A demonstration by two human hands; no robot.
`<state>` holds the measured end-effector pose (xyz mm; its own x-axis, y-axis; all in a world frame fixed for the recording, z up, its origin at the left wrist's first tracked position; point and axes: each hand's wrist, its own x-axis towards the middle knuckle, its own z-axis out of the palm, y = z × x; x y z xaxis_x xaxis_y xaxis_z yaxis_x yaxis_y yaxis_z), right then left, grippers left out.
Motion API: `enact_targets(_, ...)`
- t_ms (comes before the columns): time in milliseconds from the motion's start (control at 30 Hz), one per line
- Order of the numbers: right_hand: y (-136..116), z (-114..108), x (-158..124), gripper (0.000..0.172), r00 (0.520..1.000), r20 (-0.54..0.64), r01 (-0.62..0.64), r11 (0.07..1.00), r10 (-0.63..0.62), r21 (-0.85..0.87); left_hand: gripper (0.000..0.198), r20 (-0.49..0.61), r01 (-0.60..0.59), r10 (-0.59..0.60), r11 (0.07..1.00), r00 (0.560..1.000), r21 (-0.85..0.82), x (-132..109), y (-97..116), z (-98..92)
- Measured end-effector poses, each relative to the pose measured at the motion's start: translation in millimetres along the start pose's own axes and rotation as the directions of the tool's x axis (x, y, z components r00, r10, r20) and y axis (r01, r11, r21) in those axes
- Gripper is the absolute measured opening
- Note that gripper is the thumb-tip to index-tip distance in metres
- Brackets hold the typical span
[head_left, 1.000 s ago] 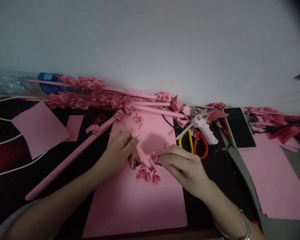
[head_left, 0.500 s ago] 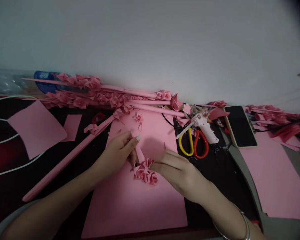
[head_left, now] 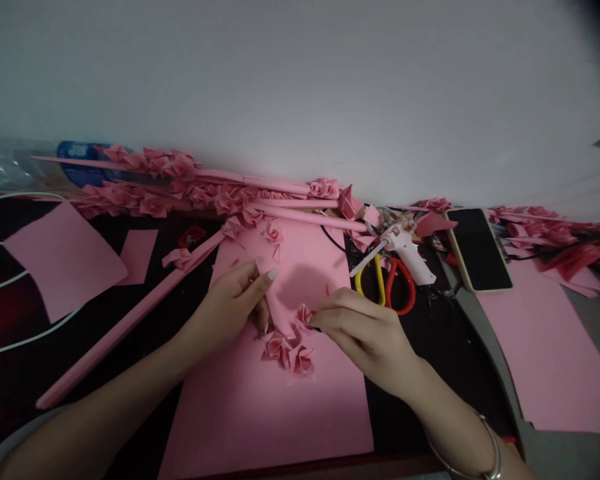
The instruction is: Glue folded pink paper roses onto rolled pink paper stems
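My left hand (head_left: pixel 225 310) grips the upper end of a rolled pink paper stem (head_left: pixel 279 315), which runs down towards me. Several pink paper roses (head_left: pixel 280 350) are fixed along its lower part. My right hand (head_left: pixel 365 333) pinches a small pink paper rose (head_left: pixel 304 315) against the stem, its fingertips hiding part of the flower. Both hands are above a large pink paper sheet (head_left: pixel 265 413), which lies on the black desk (head_left: pixel 430 360).
A pink-and-white hot glue gun (head_left: pixel 407 250) lies beside yellow-and-red scissors (head_left: pixel 385 287), right of my hands. Beyond them are a phone (head_left: pixel 477 250) and more pink sheets (head_left: pixel 545 353). Finished paper-rose stems (head_left: pixel 180 190) line the wall; a long pink tube (head_left: pixel 120 327) lies left.
My right hand has moved back up from the lower roses and its fingers now pinch the small rose at the stem. The view has shifted slightly, so the desk items sit further left.
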<state>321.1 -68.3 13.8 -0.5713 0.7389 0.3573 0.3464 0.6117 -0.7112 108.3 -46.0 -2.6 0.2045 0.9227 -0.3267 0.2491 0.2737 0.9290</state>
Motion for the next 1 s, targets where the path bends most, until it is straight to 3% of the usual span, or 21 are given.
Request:
enact_targets(167,-2.4,-0.1,3.6,0.015,0.977,-0.104,-0.171,0.976,0.186,0.135,0.033,0.005,-0.008,0.008,1.000,1.000,-0.008,-0.8,2.4,-0.3)
enact_targets(367,-1.8,0.4,4.9,0.014,0.928,-0.209,-0.243,0.927,0.308,0.285,0.034,0.018,-0.002,0.003,0.999,1.000,-0.047,-1.5,2.2,-0.7)
enact_targets(567,-5.1,4.1,6.8,0.015,0.947,-0.070,-0.275,0.901,0.315,0.335,0.030,0.037,0.005,-0.002,0.996,0.999,-0.092,-0.3,-0.7,-1.0)
enact_targets(767,1.6,2.8,3.9,0.014,0.903,-0.211,-0.294,0.897,0.374,0.331,0.029,0.028,-0.018,0.022,0.992,0.999,-0.124,-1.7,0.4,0.0)
enact_targets(867,2.5,2.7,2.9,0.015,0.929,-0.201,-0.267,0.940,0.309,0.213,0.030,0.024,-0.024,0.028,0.991,0.999,-0.135,-1.6,-0.2,0.1)
enact_targets(1000,-1.0,5.5,3.7,0.017,0.967,-0.082,-0.226,0.960,0.241,0.164,0.030,0.043,-0.026,0.033,0.989,0.999,-0.144,-1.1,-2.8,-0.6)
